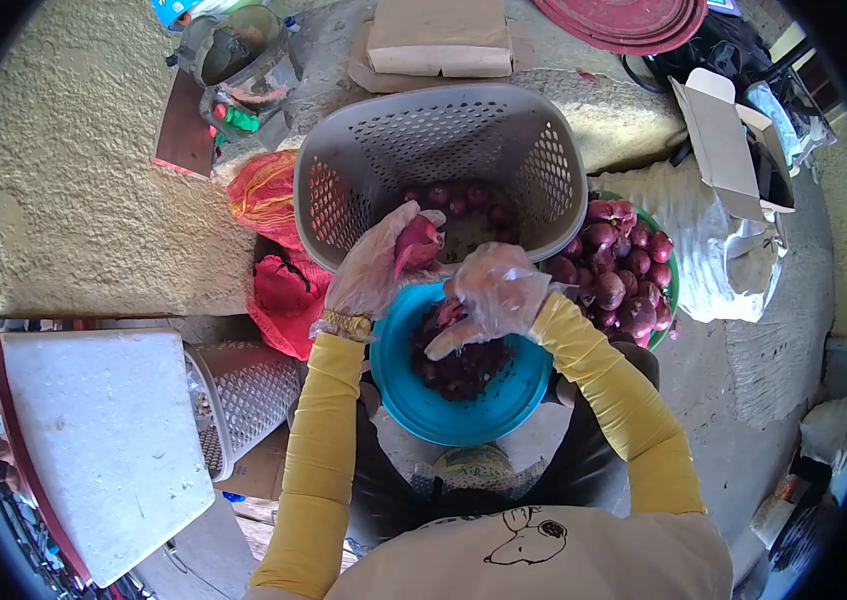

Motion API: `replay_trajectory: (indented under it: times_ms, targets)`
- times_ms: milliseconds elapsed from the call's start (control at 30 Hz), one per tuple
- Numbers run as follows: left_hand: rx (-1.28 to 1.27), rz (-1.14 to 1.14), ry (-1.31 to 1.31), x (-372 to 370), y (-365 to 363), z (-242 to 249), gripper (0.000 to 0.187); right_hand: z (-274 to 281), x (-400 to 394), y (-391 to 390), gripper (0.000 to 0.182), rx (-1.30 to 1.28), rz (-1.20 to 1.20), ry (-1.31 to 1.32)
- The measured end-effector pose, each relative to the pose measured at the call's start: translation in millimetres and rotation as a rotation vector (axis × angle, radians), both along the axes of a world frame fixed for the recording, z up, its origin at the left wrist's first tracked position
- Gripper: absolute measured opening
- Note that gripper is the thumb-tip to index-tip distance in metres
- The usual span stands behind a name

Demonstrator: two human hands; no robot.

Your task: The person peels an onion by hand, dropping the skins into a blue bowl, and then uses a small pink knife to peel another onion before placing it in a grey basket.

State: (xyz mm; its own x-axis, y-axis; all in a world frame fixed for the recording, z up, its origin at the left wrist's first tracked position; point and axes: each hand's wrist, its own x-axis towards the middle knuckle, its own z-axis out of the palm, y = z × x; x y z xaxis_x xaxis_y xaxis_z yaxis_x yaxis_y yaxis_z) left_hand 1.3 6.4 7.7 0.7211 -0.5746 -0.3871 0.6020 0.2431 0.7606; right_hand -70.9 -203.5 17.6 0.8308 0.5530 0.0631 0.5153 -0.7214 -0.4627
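Concrete floor [713,400] surrounds the blue basin [395,375]. Left hand [375,262] grips an onion [417,245] at the basin's 11 o'clock, long axis indeterminate; right hand [499,292] extends over 1 o'clock, grip indeterminate.

Cardboard box [438,38] near red disc [631,22]

A reddish-purple onion [417,243] sits in the left hand [368,268], partly covered by it, by the far rim of a round blue basin [393,385]. Loose, dark purple skins [455,378] heap across the basin's bottom, partly hidden beneath the right hand [503,292].
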Motion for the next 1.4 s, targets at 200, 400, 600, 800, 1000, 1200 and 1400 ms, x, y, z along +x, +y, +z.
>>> replay_trajectory:
  times_ms: [200, 400, 600, 800, 1000, 1200, 1400]
  targets:
    - [-0.031, -0.034, -0.056, -3, -1, -2, 0.049, 20, 5, -4, 0.076, 0.034, -0.334, -0.079]
    - [0.240, -0.228, -0.905, -1, 9, -19, 0.041, 6, 5, -4, 0.078, 0.026, -0.423, -0.198]
    - [0.377, -0.277, -1.137, 1, 11, -22, 0.065, -5, 7, -8, 0.075, 0.050, -0.423, -0.226]
    - [0.459, -0.259, -1.227, -2, 11, -18, 0.072, -7, 7, -10, 0.073, 0.132, -0.413, -0.239]
    - [0.413, -0.279, -1.233, 6, 11, -32, 0.077, 0, 7, -8, 0.076, 0.052, -0.440, -0.168]
    - [0.461, -0.223, -1.345, -2, 12, -25, 0.079, -8, 8, -10, 0.072, 0.013, -0.407, -0.141]
    - [0.502, -0.245, -1.426, -2, 13, -18, 0.083, -2, 8, -9, 0.063, -0.078, -0.324, -0.064]
